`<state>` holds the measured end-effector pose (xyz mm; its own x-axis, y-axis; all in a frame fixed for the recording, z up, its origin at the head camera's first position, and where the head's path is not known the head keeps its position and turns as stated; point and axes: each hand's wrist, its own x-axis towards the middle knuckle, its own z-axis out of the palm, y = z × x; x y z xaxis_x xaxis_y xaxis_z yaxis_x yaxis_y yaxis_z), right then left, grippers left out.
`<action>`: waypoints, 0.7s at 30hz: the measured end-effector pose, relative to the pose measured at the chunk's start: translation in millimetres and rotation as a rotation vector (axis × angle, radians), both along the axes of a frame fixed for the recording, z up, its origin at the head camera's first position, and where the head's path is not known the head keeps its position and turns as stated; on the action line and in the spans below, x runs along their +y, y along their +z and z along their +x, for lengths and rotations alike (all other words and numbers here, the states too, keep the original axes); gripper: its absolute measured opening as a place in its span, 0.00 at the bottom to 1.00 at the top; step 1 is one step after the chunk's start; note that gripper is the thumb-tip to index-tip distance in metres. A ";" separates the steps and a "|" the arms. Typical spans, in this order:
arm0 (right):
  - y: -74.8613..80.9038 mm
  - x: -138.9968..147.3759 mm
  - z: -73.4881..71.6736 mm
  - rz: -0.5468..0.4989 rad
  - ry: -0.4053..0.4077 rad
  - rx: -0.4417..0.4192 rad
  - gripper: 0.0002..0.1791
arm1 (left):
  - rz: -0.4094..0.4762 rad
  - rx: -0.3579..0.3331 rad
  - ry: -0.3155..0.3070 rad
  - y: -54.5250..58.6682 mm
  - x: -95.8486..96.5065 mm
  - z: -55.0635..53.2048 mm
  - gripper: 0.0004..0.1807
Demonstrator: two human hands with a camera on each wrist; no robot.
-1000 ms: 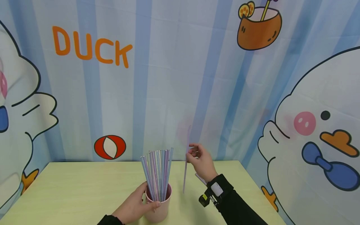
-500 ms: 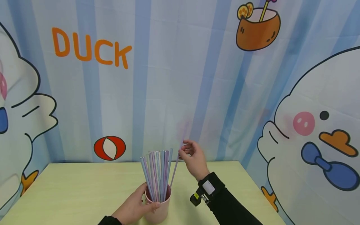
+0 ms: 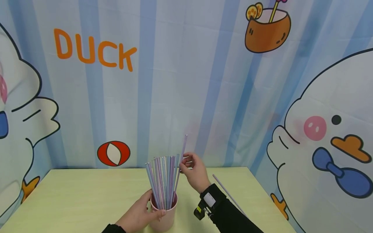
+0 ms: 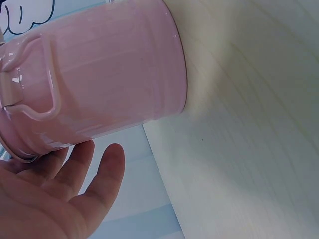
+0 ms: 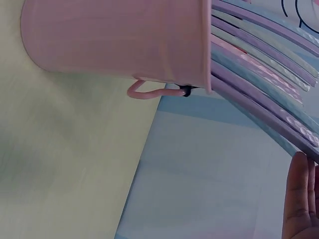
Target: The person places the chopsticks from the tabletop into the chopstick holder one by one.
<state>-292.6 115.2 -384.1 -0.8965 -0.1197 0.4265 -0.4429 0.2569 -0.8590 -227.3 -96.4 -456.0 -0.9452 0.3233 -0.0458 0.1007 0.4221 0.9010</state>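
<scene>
A pink metal pail [image 3: 163, 221] with a small wire handle [image 4: 54, 82] stands on the table, full of blue, purple and clear drinking straws [image 3: 163, 181]. My left hand [image 3: 140, 212] grips the pail near its rim, thumb in front and fingers around the far side. Between thumb and fingertips, my right hand [image 3: 194, 171] pinches a purple straw [image 3: 183, 149] whose lower end is inside the pail at the right of the bunch. In the right wrist view, fingers [image 5: 299, 184] show at the lower right edge beside the straws.
Another purple straw [image 3: 228, 194] lies on the pale wood table [image 3: 87, 197], partly hidden by the right sleeve. Behind the table hangs a blue striped curtain [image 3: 175, 81] with duck prints.
My right hand has moved left and down with the purple straw, bringing its lower end into the pail. The straw on the table is now more exposed. The left hand stays in place.
</scene>
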 end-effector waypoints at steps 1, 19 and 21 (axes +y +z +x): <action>-1.9 -0.4 0.6 0.007 0.002 -0.004 0.18 | 0.002 0.001 -0.002 0.1 0.0 0.1 0.55; -34.3 -1.7 10.3 0.195 0.017 -0.071 0.16 | 0.001 0.035 -0.036 -2.3 -2.7 -0.4 0.54; -38.0 -1.6 11.5 0.205 0.028 -0.071 0.16 | 0.001 0.038 -0.039 -2.1 -3.2 0.0 0.53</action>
<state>-281.1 113.6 -422.1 -0.9183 -0.2231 0.3269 -0.3931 0.4175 -0.8193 -227.3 -99.6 -458.0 -0.9329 0.3601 -0.0102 0.1509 0.4165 0.8965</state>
